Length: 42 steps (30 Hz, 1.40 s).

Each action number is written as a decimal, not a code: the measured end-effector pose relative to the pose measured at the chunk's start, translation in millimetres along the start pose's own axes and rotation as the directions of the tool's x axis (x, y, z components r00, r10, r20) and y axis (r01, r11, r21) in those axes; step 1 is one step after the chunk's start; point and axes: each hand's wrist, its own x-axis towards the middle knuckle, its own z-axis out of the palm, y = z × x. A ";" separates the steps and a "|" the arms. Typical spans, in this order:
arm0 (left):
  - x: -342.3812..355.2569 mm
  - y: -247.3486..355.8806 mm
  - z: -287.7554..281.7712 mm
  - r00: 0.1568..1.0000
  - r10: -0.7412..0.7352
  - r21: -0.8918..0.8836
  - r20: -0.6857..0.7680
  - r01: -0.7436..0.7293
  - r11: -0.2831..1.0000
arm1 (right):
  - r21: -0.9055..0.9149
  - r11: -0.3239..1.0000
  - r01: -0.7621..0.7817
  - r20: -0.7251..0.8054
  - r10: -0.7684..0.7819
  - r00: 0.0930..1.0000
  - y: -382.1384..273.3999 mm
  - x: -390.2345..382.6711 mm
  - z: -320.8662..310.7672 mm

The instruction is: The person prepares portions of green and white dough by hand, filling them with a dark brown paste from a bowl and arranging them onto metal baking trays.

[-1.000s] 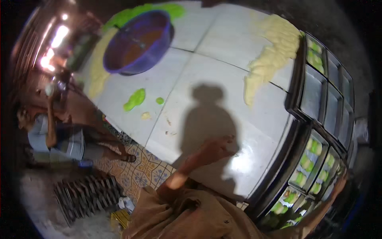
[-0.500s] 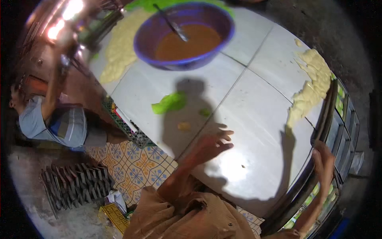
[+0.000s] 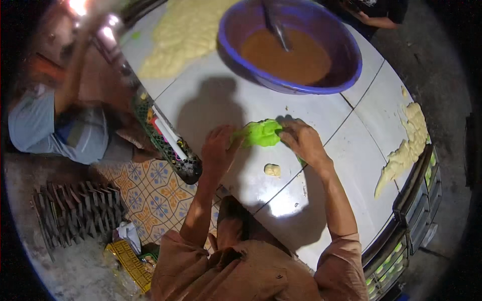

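A bright green piece of dough (image 3: 260,133) lies on the white tiled table (image 3: 201,108) in front of me. My left hand (image 3: 219,146) grips its left end between thumb and fingers. At the other end my right hand (image 3: 305,143) pinches the dough, fingers bent over its edge. Just nearer to me is a small cream dough lump (image 3: 272,170), touched by neither hand. Beyond my hands stands a purple basin (image 3: 296,89) with brown liquid and a metal utensil (image 3: 276,27) leaning in it.
Pale dough (image 3: 188,35) covers the far left of the table, and another strip (image 3: 405,145) lies along the right edge. A crate of tools (image 3: 168,135) hugs the left edge. Trays (image 3: 424,180) are stacked at right. A person in grey (image 3: 55,125) is at left.
My right hand has come from the table's right edge to the green dough, and my left hand has moved up to it. Both now hold it. The view has shifted.
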 end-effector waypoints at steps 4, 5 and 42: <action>37.7 14.2 2.4 0.975 -0.113 -0.125 0.191 0.138 0.982 | -0.096 0.989 0.108 -0.039 -0.113 0.993 3.9 24.5 25.6; 45.3 11.8 5.8 0.962 -0.088 -0.215 0.259 0.146 0.966 | -0.133 0.983 0.124 0.005 -0.124 0.992 1.5 30.2 28.5; 59.9 -20.7 25.6 0.920 0.042 -0.418 0.391 0.137 0.898 | 0.538 0.787 -0.302 0.187 0.238 0.953 8.1 16.3 -2.0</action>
